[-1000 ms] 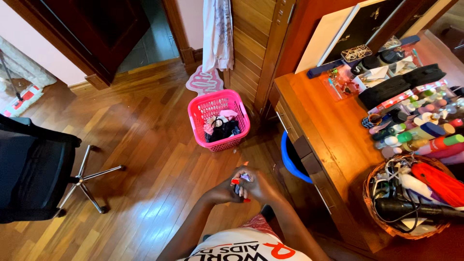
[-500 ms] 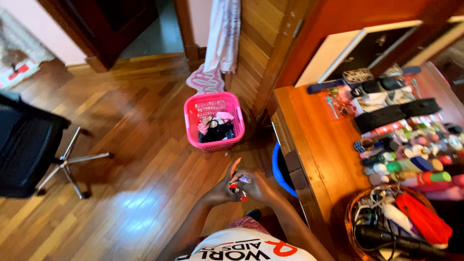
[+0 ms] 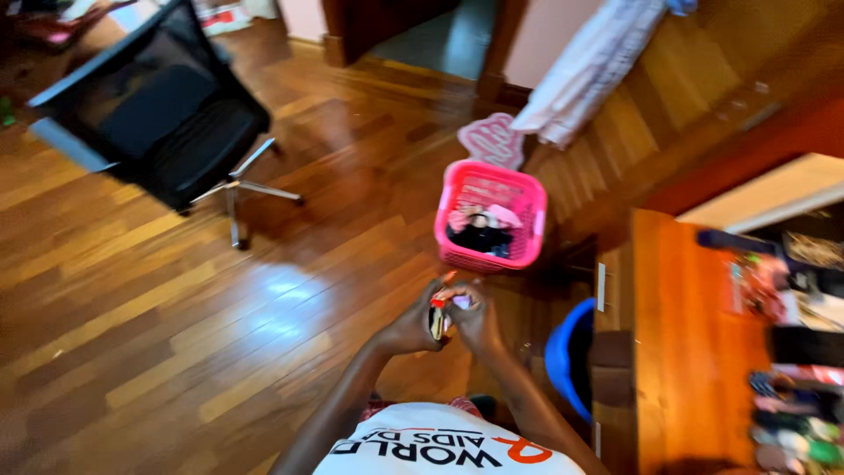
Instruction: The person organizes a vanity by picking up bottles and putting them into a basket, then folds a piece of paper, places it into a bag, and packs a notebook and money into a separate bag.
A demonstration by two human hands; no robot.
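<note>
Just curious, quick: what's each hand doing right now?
Left hand: closed on a small dark tube.
Right hand: closed on the same tube, fingers curled at its top.

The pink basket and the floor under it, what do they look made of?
The pink basket looks like moulded plastic: uniform bright colour, walls pierced with small holes. The floor appears to be varnished wood: long reddish-brown planks with glossy light reflections, though a wood-look laminate cannot be ruled out.
</note>
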